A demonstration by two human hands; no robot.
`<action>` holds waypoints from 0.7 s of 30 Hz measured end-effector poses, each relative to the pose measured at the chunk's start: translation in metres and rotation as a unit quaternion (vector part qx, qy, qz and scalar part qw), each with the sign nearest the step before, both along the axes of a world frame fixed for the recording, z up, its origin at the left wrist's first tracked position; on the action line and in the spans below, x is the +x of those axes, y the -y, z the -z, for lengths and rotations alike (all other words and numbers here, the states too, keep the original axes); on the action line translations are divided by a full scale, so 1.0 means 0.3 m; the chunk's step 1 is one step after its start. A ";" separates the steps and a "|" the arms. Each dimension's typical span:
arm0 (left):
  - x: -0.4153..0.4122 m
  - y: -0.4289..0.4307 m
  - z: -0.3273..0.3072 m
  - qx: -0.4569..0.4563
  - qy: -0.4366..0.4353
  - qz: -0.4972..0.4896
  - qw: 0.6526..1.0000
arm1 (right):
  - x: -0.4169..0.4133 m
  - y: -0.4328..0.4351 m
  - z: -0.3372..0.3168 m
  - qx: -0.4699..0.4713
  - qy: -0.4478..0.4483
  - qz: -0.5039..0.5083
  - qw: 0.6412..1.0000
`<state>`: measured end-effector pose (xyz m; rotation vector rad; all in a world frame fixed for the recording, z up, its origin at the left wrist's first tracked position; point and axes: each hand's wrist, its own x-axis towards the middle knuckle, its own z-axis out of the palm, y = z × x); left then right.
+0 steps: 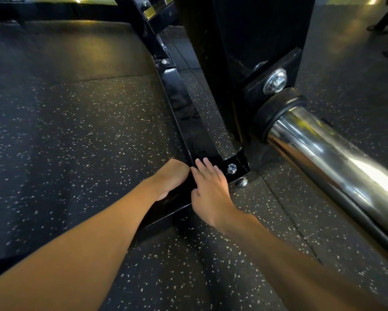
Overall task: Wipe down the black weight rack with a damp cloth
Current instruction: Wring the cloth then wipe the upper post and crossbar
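Note:
The black weight rack's floor beam [184,104] runs from the far upright toward me and ends between my hands. My left hand [170,176] lies over the beam's near end with its fingers curled down, bunching what looks like a dark cloth [183,184] that is hard to tell from the black metal. My right hand [208,189] rests flat beside it, straight fingers on the beam top just left of the bolted foot plate [233,169]. The rack's black upright [240,52] rises right behind.
A thick chrome weight peg [323,158] juts from the upright toward the lower right, close above my right forearm. Speckled rubber gym flooring [76,131] spreads on both sides of the beam. More black frame members [148,30] stand at the back.

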<state>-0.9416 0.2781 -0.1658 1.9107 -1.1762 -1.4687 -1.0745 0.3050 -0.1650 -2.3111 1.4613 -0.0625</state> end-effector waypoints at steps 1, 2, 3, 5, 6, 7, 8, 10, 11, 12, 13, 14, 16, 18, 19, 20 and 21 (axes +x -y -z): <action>0.008 -0.012 -0.008 -0.011 -0.029 -0.002 1.000 | 0.003 0.000 -0.001 0.001 0.000 -0.001 1.000; 0.014 -0.013 -0.007 -0.018 -0.045 -0.006 0.999 | 0.005 0.000 -0.004 0.002 -0.001 0.000 1.000; 0.012 -0.010 -0.007 -0.019 -0.041 -0.010 0.999 | 0.006 0.001 -0.004 0.004 -0.002 -0.001 1.000; -0.004 0.011 -0.001 0.007 -0.002 -0.015 1.000 | 0.005 0.001 -0.005 0.007 0.000 -0.001 1.000; -0.012 0.020 0.001 0.029 0.019 -0.020 0.999 | 0.005 -0.002 -0.007 0.008 0.002 0.000 1.000; -0.018 0.027 0.000 0.051 0.028 -0.025 0.998 | 0.007 -0.001 -0.007 0.007 0.005 0.002 1.000; -0.023 0.032 -0.001 0.070 0.027 -0.025 0.997 | 0.008 0.000 -0.004 0.009 0.005 0.005 1.000; -0.016 0.029 -0.003 0.077 0.015 -0.012 0.997 | 0.009 0.002 -0.002 0.012 0.004 0.013 1.000; -0.008 0.021 -0.007 0.057 0.001 -0.010 0.998 | 0.011 0.001 -0.001 0.014 0.009 0.018 1.000; 0.002 0.016 -0.011 0.021 -0.024 -0.016 0.999 | 0.016 0.000 -0.003 0.015 0.021 0.024 0.999; 0.009 0.005 -0.019 -0.019 -0.056 -0.030 0.998 | 0.020 -0.007 -0.010 0.020 0.043 0.029 0.998; 0.009 -0.003 -0.030 -0.059 -0.091 -0.054 0.993 | 0.021 -0.013 -0.023 0.032 0.071 0.040 0.996; 0.005 -0.023 -0.047 -0.105 -0.142 -0.109 0.978 | 0.018 -0.022 -0.053 0.073 0.111 0.068 0.989; 0.014 -0.052 -0.079 -0.111 -0.164 -0.151 0.969 | 0.017 -0.025 -0.099 0.141 0.159 0.107 0.971; 0.028 -0.075 -0.100 -0.106 -0.180 -0.172 0.963 | 0.024 -0.033 -0.130 0.173 0.204 0.137 0.954; 0.047 -0.101 -0.131 -0.099 -0.201 -0.193 0.955 | 0.040 -0.043 -0.168 0.203 0.257 0.169 0.930; 0.073 -0.134 -0.176 -0.088 -0.226 -0.210 0.947 | 0.063 -0.064 -0.217 0.230 0.307 0.201 0.901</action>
